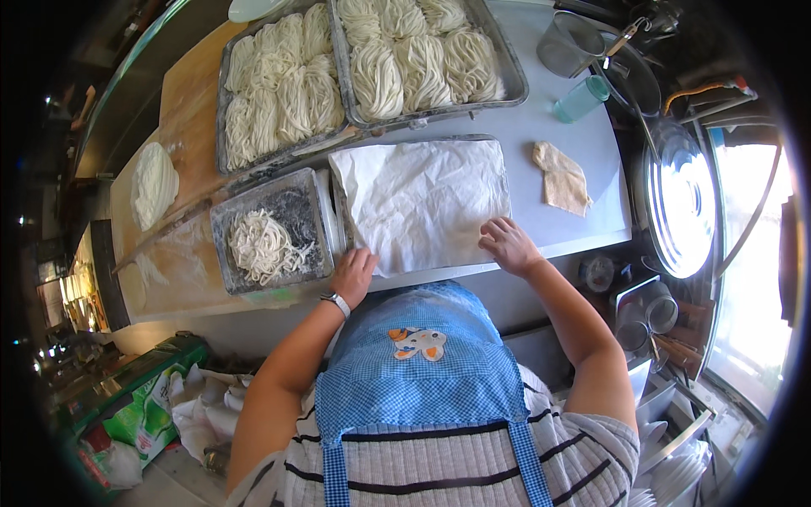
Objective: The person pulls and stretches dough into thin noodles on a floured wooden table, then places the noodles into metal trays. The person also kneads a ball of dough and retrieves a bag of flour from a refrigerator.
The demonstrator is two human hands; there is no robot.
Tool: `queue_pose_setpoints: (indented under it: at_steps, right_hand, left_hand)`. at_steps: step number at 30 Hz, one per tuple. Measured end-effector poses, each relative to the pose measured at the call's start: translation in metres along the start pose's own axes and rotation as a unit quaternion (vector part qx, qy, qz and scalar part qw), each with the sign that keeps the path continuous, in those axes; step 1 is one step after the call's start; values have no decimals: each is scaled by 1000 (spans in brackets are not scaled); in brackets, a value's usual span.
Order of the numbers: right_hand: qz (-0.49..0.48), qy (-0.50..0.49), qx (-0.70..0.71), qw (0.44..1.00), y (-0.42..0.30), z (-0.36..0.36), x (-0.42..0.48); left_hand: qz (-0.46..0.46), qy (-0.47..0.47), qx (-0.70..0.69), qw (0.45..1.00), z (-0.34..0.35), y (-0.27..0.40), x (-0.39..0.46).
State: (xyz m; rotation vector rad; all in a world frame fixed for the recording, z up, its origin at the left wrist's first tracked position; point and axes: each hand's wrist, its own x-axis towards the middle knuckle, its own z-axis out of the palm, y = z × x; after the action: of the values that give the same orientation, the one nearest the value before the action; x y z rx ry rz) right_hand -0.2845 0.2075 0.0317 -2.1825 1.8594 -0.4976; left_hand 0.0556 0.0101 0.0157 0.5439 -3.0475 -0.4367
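A white cloth (424,196) covers a metal tray in front of me. My left hand (356,271) rests at its near left corner, fingers on the cloth's edge. At the right edge, my right hand (505,243) touches the cloth with bent fingers; whether it pinches the fabric cannot be told. To the left, a smaller floured tray (304,218) holds a loose heap of cut noodles (263,246). Behind stand two large metal trays, with noodle bundles (279,89) in the left one and thicker-looking noodle bundles (421,63) in the right one.
Dough (154,186) and a long rolling pin (161,234) lie on the floured wooden board at left. A tan rag (562,179), a green translucent cup (581,99) and a deep metal strainer (570,44) are at right. A large shiny round lid (681,196) stands beyond the table's right edge.
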Motion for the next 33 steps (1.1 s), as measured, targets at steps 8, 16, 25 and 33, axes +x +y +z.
queue_pose_setpoints:
  at_steps: [8,16,25,33]
  right_hand:
    - [118,85,-8,989,-21,20,-33]
    - [245,167,59,953,-23,5,88]
    - [349,136,-68,925,28,71,124]
    - [398,217,-31,891,24,51,95]
  left_hand:
    - [-72,-135,-6,988,-14,15,2]
    - [-80,110,73,988,-37,4,121]
    - [-119,92,58,987,22,-50,149]
    - [-148,178,-22,972,21,-57,148]
